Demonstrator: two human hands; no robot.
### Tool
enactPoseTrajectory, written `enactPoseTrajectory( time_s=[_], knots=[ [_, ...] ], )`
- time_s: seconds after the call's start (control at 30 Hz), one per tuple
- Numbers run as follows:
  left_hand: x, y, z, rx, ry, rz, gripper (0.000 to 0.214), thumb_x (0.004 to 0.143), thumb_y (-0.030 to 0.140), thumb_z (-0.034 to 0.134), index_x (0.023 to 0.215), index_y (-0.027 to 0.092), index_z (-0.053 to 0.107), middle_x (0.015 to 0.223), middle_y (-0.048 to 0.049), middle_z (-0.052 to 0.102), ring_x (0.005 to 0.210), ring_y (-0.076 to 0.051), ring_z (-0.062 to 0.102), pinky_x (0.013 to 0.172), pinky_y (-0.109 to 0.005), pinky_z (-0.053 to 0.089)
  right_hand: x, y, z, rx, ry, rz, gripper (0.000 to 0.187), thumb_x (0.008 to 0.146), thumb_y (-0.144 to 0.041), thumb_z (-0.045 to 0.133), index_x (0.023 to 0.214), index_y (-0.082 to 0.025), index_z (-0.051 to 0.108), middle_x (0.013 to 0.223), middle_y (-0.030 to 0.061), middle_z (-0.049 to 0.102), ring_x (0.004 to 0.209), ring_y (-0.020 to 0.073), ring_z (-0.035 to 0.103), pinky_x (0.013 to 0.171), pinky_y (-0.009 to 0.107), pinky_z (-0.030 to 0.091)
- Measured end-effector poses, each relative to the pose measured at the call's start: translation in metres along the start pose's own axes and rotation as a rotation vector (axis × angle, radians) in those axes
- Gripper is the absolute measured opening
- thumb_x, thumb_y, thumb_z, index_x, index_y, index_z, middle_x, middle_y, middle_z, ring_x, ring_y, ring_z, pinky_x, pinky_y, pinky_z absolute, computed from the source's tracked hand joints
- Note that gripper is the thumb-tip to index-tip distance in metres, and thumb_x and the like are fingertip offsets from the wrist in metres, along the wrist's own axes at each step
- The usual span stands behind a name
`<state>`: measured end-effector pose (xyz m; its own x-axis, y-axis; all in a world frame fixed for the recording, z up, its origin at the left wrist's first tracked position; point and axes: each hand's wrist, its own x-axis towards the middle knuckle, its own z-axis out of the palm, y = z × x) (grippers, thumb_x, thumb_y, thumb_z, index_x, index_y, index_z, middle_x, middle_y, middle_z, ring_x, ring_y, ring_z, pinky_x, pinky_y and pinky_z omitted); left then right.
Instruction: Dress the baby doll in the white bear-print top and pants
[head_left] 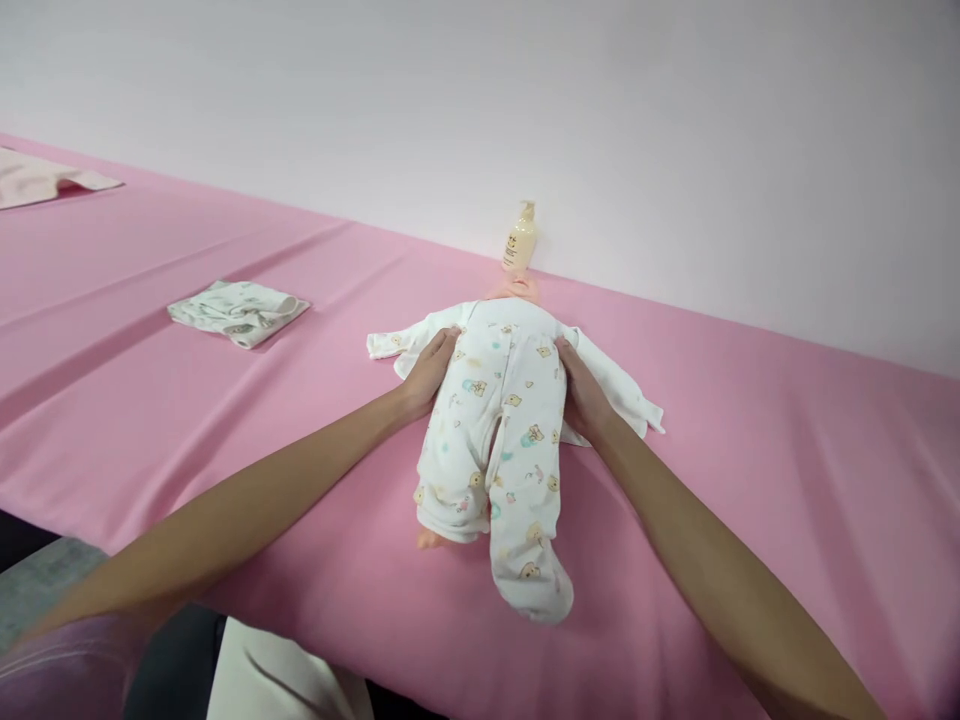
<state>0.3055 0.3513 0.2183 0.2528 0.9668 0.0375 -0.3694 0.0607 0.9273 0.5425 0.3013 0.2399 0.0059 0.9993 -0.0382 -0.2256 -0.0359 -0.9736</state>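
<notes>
A baby doll lies on its back, head toward the wall. Its legs are in white baby pants printed with small bears, pulled high over the belly. On the left leg in view, a bit of bare foot shows below the hem; the other leg ends in a closed foot part. A white long-sleeved top spreads out on both sides beneath the pants. My left hand grips the waist at the left side, and my right hand grips it at the right. Both hands' fingertips are partly hidden.
The table has a pink cloth over it. A pump bottle stands behind the doll's head, near the white wall. To the left lies a folded printed garment; farther left is a pale pink cloth.
</notes>
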Motion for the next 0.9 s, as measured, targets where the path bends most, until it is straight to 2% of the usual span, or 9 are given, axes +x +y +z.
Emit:
enactPoseTrajectory(
  time_s=[0.13, 0.27, 0.37, 0.47, 0.53, 0.63, 0.7, 0.77, 0.9],
  knots=[
    [0.004, -0.006, -0.006, 0.037, -0.015, -0.051, 0.047, 0.091, 0.067, 0.078, 0.092, 0.023, 0.062, 0.086, -0.0007, 0.066, 0.084, -0.020, 0.066, 0.078, -0.033, 0.053, 0.002, 0.008, -0.011, -0.033, 0.002, 0.009, 0.042, 0.087, -0.069, 0.080, 0.086, -0.031, 0.064, 0.091, 0.0005, 0.069, 0.096, 0.0269, 0.063, 0.089, 0.042, 0.054],
    [0.006, 0.003, -0.013, 0.181, -0.077, -0.020, 0.048, 0.090, 0.067, 0.078, 0.087, 0.022, 0.060, 0.077, 0.0018, 0.058, 0.071, -0.016, 0.056, 0.067, -0.029, 0.045, -0.001, 0.003, -0.025, -0.362, 0.037, -0.122, 0.048, 0.091, -0.070, 0.073, 0.079, -0.027, 0.058, 0.079, -0.0012, 0.057, 0.079, 0.0217, 0.053, 0.076, 0.036, 0.047],
    [0.009, 0.019, -0.013, 0.451, -0.146, 0.116, 0.043, 0.095, 0.063, 0.073, 0.087, 0.022, 0.059, 0.072, 0.0027, 0.050, 0.066, -0.015, 0.046, 0.062, -0.028, 0.037, -0.001, -0.013, -0.029, -0.758, 0.044, -0.298, 0.041, 0.099, -0.060, 0.065, 0.078, -0.026, 0.057, 0.077, 0.0000, 0.052, 0.079, 0.0220, 0.048, 0.077, 0.038, 0.043],
    [0.014, 0.034, -0.011, 0.750, -0.217, 0.300, 0.035, 0.100, 0.053, 0.065, 0.086, 0.023, 0.058, 0.077, -0.0008, 0.052, 0.078, -0.020, 0.049, 0.070, -0.032, 0.040, 0.004, -0.028, -0.020, -1.007, 0.060, -0.497, 0.031, 0.098, -0.046, 0.065, 0.077, -0.025, 0.058, 0.094, 0.0055, 0.060, 0.100, 0.0282, 0.051, 0.095, 0.045, 0.043],
    [0.018, 0.040, -0.007, 0.904, -0.259, 0.428, 0.030, 0.101, 0.048, 0.062, 0.086, 0.023, 0.058, 0.083, -0.0039, 0.056, 0.091, -0.024, 0.051, 0.081, -0.036, 0.044, 0.010, -0.034, -0.009, -1.032, 0.016, -0.533, 0.025, 0.096, -0.040, 0.064, 0.077, -0.025, 0.056, 0.102, 0.0071, 0.062, 0.108, 0.0295, 0.051, 0.100, 0.047, 0.043],
    [0.025, 0.043, -0.001, 0.985, -0.324, 0.542, 0.027, 0.102, 0.047, 0.059, 0.090, 0.023, 0.057, 0.094, -0.0063, 0.060, 0.098, -0.025, 0.051, 0.091, -0.039, 0.045, 0.021, -0.037, 0.006, -0.888, -0.060, -0.424, 0.021, 0.097, -0.038, 0.061, 0.082, -0.025, 0.054, 0.092, 0.0035, 0.060, 0.093, 0.0243, 0.054, 0.087, 0.040, 0.045],
    [0.032, 0.044, 0.002, 0.958, -0.324, 0.459, 0.027, 0.105, 0.048, 0.054, 0.093, 0.023, 0.054, 0.094, -0.0052, 0.060, 0.091, -0.023, 0.051, 0.085, -0.037, 0.045, 0.029, -0.036, 0.011, -0.735, -0.063, -0.313, 0.022, 0.100, -0.045, 0.060, 0.089, -0.026, 0.055, 0.081, -0.0009, 0.055, 0.078, 0.0199, 0.051, 0.075, 0.034, 0.043],
    [0.038, 0.043, 0.003, 0.924, -0.240, 0.290, 0.029, 0.108, 0.051, 0.051, 0.096, 0.024, 0.051, 0.087, -0.0023, 0.057, 0.081, -0.020, 0.051, 0.076, -0.034, 0.043, 0.037, -0.036, 0.010, -0.633, -0.039, -0.202, 0.028, 0.100, -0.054, 0.063, 0.094, -0.027, 0.057, 0.075, -0.0035, 0.053, 0.071, 0.0176, 0.049, 0.069, 0.031, 0.040],
    [0.045, 0.036, -0.004, 0.878, -0.104, 0.056, 0.037, 0.106, 0.058, 0.054, 0.097, 0.023, 0.058, 0.084, -0.0013, 0.058, 0.077, -0.019, 0.053, 0.071, -0.033, 0.041, 0.041, -0.033, -0.002, -0.632, 0.044, -0.063, 0.039, 0.092, -0.063, 0.074, 0.094, -0.026, 0.061, 0.084, -0.0011, 0.066, 0.076, 0.0190, 0.057, 0.070, 0.031, 0.044]
  ],
)
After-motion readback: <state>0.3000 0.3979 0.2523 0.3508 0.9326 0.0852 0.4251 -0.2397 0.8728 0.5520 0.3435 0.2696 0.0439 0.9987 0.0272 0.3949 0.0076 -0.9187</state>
